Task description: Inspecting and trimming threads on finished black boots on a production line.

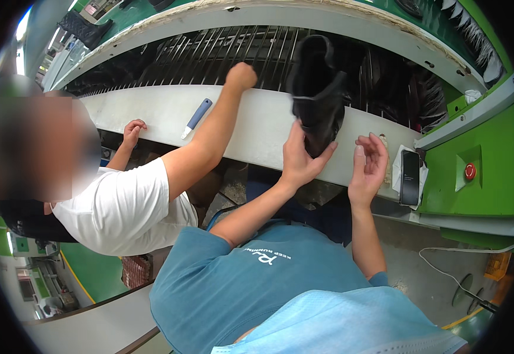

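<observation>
My left hand [302, 158] grips a black ankle boot [321, 112] by its toe end, thumb on one side and fingers on the other. The boot's open top points away from me, over the rail and the metal rods. To its right, my right hand [368, 171] is raised with loosely curled, parted fingers. It holds nothing and does not touch the boot. Below both hands, the front of the white rail [251, 127] runs across.
At my left sits a co-worker in a white shirt [124, 203], one fist [242, 76] reaching over the metal rods [210, 56]. A blue-handled tool [197, 118] lies on the rail. Right, a phone [410, 177] rests beside a green machine housing [493, 153] with a red button [470, 171].
</observation>
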Available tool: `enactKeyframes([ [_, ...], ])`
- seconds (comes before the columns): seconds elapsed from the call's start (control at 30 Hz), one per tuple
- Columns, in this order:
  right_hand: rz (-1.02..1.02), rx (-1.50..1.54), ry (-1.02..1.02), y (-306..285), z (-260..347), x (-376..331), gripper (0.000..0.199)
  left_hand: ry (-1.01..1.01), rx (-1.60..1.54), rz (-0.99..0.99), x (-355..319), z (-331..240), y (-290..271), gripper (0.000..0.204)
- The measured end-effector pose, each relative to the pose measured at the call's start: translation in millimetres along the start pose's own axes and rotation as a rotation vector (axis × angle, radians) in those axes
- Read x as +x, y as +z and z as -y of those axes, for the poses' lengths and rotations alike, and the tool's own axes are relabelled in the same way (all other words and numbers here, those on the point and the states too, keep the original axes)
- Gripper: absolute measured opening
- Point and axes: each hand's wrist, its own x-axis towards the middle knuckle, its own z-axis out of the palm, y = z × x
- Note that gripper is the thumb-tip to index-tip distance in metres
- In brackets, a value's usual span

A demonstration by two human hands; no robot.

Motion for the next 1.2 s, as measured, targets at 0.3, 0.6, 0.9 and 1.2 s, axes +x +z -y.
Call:
enactKeyframes([
  [0.3,0.008,-0.077,0.160,-33,-59,-15,0.036,-0.047,-0.197,-0.250,35,-20,-21,0.016],
  [0.6,-0.009,-0.077,0.185,-37,-61,-15,0.029,-0.003,-0.495,-0.271,82,-72,-30,0.015],
  [0.9,0.053,-0.244,0.035,-38,-54,-14,0.016,0.288,-0.484,-0.351,144,-123,-26,0.019],
  [1.2,0.127,-0.328,-0.053,-32,-42,-15,0.014,0.559,-0.456,-0.431,295,-176,-34,0.051],
])
